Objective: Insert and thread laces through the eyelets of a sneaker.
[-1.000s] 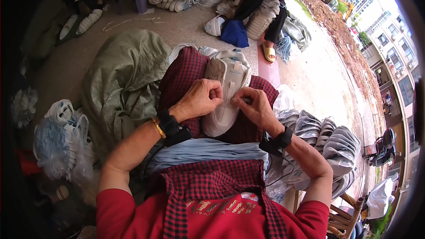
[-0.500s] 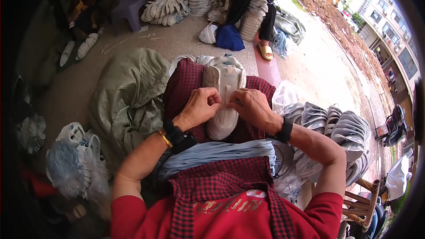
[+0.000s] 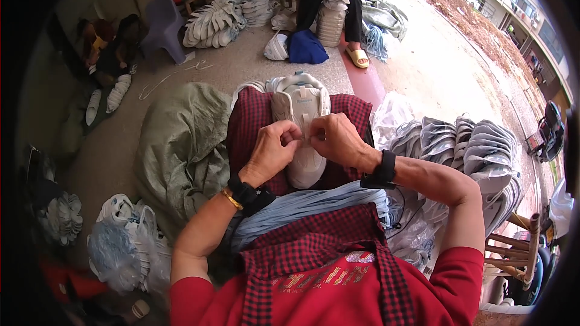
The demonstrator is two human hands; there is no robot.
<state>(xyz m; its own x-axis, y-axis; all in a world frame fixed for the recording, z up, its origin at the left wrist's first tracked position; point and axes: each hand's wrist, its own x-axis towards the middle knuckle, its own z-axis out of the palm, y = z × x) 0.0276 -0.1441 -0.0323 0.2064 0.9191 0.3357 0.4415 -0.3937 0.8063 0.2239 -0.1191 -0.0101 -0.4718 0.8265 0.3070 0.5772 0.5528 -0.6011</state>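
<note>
I watch the off-white round-toed shoe (image 3: 302,106) on the red-and-black checked cloth (image 3: 252,122), judging it could twist or slide if the left hand (image 3: 273,150) and right hand (image 3: 339,140), both pinched closed over it, pull unevenly, though whether either grip holds anything thin I cannot tell.

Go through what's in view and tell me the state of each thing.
Shoe: top up, toe nearest the body
Left hand: fingers curled
Right hand: fingers curled
Blue cords: bundled
Green cloth: crumpled
Chair: upright
Uppers: stacked
Yellow slipper: worn
</note>
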